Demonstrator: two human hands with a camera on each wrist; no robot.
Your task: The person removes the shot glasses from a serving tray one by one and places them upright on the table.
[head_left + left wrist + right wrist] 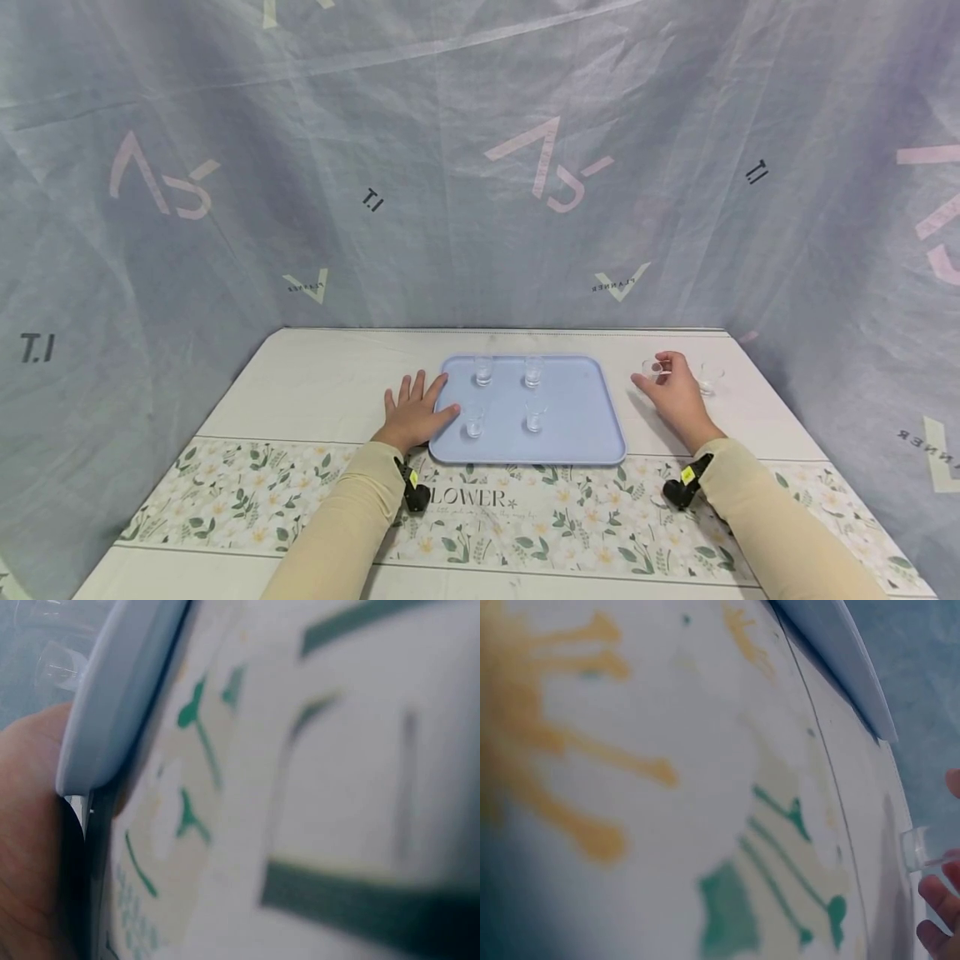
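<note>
My left hand (pixel 414 415) lies with spread, straight fingers at the left edge of a blue tray (pixel 573 417), its thumb over the rim. Several small clear glasses stand on the tray in two rows, among them a back-left glass (pixel 483 371) and a front-right glass (pixel 535 417). To the right of the tray, my right hand (pixel 677 400) holds a small clear glass (pixel 650 370) between thumb and fingers. In the right wrist view the fingers (pixel 939 900) show at this glass (pixel 915 849). Just right of that hand stands another clear glass (pixel 708 380).
A white tablecloth (pixel 322 375) with a flowered band (pixel 585 517) covers the table. A grey patterned curtain (pixel 450 233) hangs behind the table and along both sides. In the left wrist view, the tray's raised rim (pixel 120 697) shows close up.
</note>
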